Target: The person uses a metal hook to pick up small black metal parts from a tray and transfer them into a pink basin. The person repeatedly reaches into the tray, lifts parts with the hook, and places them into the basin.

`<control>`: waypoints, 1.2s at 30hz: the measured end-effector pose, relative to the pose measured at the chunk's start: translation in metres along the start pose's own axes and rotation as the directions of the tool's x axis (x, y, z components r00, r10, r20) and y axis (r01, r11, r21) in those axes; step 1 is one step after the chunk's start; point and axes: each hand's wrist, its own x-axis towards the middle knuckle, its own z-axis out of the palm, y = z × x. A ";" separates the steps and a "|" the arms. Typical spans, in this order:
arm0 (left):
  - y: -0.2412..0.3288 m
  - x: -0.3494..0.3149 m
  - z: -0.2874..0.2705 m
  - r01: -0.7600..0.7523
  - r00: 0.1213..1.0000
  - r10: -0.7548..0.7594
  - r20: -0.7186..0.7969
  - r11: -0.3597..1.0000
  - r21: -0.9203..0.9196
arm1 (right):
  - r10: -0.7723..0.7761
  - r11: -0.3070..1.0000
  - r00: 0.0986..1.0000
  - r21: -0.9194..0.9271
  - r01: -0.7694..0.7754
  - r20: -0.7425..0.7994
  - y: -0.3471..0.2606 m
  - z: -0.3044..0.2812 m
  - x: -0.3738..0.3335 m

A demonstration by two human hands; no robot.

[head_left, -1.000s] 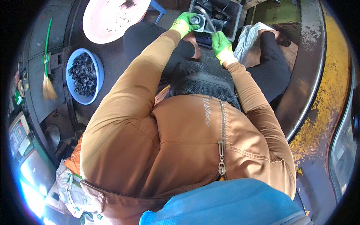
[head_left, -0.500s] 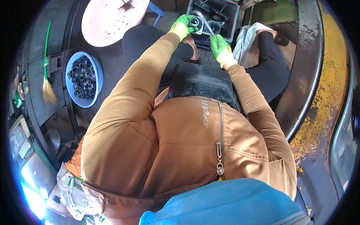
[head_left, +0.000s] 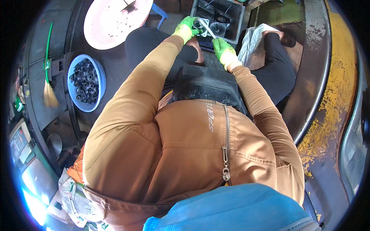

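My left hand [head_left: 185,30], in a green and yellow glove, is closed around the edge of a small dark part with a pale rim and a round opening [head_left: 197,25]. My right hand [head_left: 224,52], gloved alike, grips a slim silver rod-shaped tool [head_left: 209,30]. The tool's far end lies over the part, by its opening; whether it touches cannot be made out. Just beyond both hands sits a dark grey bin [head_left: 240,24] with black moulded pieces [head_left: 221,18] inside.
A pink basin [head_left: 97,36] with dark crumbs stands at the far left, beside a blue stool leg [head_left: 160,15]. Nearer on the left, a blue basin [head_left: 103,79] holds many black fittings. A green-handled broom [head_left: 48,77] leans there. Worn yellow metal [head_left: 341,77] borders the right.
The silver tool's tip has come down closer to the part, and my right hand has shifted slightly left. My left hand stays nearly in place, still holding the part.
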 end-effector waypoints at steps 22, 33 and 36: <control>-0.003 -0.001 0.004 -0.077 0.997 0.075 -0.036 0.996 -0.051 | -0.024 0.979 0.998 -0.202 0.034 0.056 0.011 -0.013 0.004; -0.001 0.000 0.001 0.003 1.000 -0.002 0.008 0.997 -0.073 | -0.384 0.887 0.923 -0.287 0.361 -0.028 -0.006 -0.042 -0.013; 0.008 0.005 -0.020 0.214 0.977 -0.192 0.095 0.896 -0.388 | -0.353 0.934 0.892 -0.168 0.317 -0.282 -0.001 -0.076 -0.038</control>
